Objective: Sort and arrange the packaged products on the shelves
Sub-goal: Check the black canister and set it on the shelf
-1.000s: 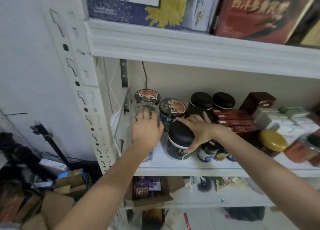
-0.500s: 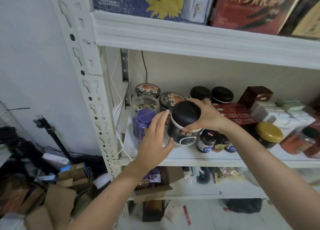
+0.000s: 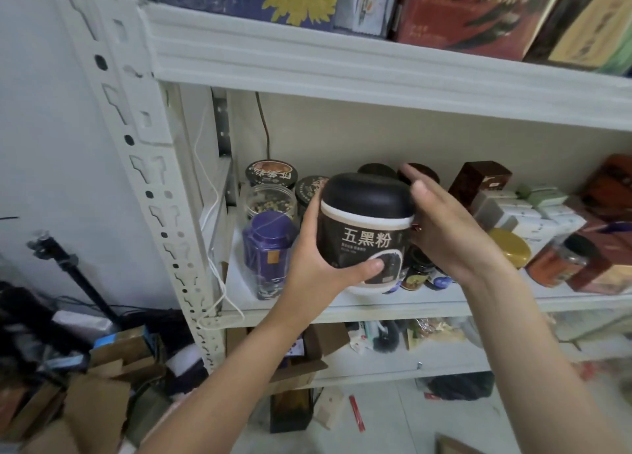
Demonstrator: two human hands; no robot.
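Note:
A black jar [image 3: 364,229] with a domed black lid and white lettering is held up in front of the middle shelf [image 3: 393,303]. My left hand [image 3: 316,258] grips its left side and base, thumb across the label. My right hand [image 3: 444,228] holds its right side, fingers reaching over the lid. Behind on the shelf stand a purple tin [image 3: 268,248], a clear jar of dried flowers [image 3: 272,202] and two patterned-lid jars [image 3: 272,173]. Small dark bottles [image 3: 417,272] sit under the held jar.
To the right are a gold-lidded jar [image 3: 509,246], white and green boxes [image 3: 523,210], a dark brown box [image 3: 478,180] and a red jar [image 3: 557,258]. Large boxes fill the top shelf [image 3: 342,60]. Cardboard and a tripod [image 3: 65,265] clutter the floor left of the upright.
My right hand lifted the black jar off the shelf and brought it toward me. My left hand left the clear jar and took hold of the black jar's side.

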